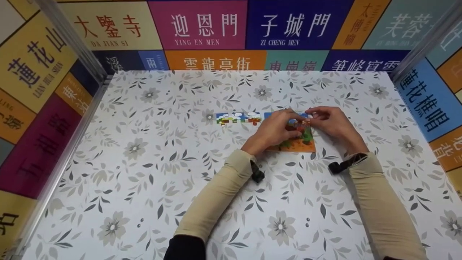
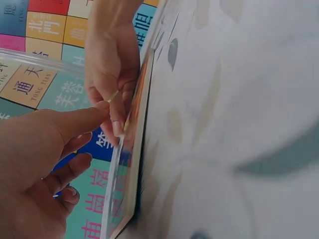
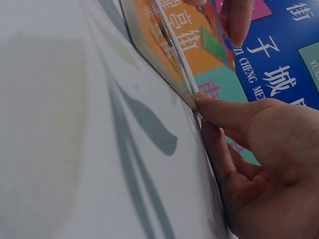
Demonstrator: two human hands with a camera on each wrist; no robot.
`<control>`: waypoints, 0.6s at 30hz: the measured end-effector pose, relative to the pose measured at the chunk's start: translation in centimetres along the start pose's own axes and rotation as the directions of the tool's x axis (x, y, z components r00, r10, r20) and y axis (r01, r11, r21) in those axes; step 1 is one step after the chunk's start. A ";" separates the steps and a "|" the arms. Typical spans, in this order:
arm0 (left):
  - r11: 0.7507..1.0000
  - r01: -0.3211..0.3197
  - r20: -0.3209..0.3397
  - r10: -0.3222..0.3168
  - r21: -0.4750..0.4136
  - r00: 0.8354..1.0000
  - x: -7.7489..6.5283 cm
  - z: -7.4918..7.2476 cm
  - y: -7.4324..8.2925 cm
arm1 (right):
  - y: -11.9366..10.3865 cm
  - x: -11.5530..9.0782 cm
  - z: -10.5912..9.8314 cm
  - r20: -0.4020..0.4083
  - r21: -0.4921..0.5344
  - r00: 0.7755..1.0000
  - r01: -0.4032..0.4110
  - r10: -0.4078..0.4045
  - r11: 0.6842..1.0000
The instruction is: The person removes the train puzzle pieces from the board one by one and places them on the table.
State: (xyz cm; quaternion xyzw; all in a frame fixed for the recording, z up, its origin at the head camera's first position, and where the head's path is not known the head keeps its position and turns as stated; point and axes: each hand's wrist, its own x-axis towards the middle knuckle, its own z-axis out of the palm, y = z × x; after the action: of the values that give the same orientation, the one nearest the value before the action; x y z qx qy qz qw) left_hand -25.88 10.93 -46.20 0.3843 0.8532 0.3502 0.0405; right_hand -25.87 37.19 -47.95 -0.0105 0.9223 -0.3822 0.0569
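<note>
A jigsaw puzzle board [image 1: 290,147] with a blue, green and orange picture lies flat on the table. My left hand [image 1: 276,128] is over it, thumb and forefinger pinching a small, thin puzzle piece [image 3: 214,44], partly green and red. In the left wrist view that puzzle piece [image 2: 113,96] shows nearly edge-on above the board. At the board's far right corner, my right hand [image 1: 332,121] pinches the edge, its thumb [image 3: 219,107] on the rim and forefinger against the side. Both hands hide much of the board's upper half.
Left of the board lies a strip of joined puzzle pieces [image 1: 238,117], blue and white above, red and green below. A white tablecloth [image 1: 144,187] with grey flowers and leaves covers the table. Colourful lettered panels [image 1: 205,25] stand behind and along both sides.
</note>
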 end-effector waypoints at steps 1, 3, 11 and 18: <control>1.000 0.003 -0.001 -0.003 0.000 1.000 -0.2 -0.3 -0.1 | 0.0 0.0 0.0 0.000 0.005 1.000 0.001 -0.001 1.000; 1.000 0.001 -0.011 -0.001 0.001 1.000 -0.6 -1.0 -0.4 | 0.0 0.0 0.1 0.000 0.011 1.000 0.001 -0.001 1.000; 0.999 0.037 -0.056 -0.036 0.009 0.998 -2.8 -3.2 -2.0 | -0.1 -0.1 -0.1 0.016 0.008 0.999 -0.041 0.041 0.999; 0.999 0.050 -0.113 -0.050 0.004 0.992 -4.6 -4.8 -3.6 | -0.1 -0.1 0.1 0.023 0.012 0.999 -0.047 0.047 0.999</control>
State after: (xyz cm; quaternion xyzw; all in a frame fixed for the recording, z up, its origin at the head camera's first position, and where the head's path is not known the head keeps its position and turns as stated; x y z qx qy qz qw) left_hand -26.52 3.47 -45.76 0.3426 0.8647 0.3672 -0.0001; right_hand -25.80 37.10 -47.96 0.0074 0.9190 -0.3866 0.0766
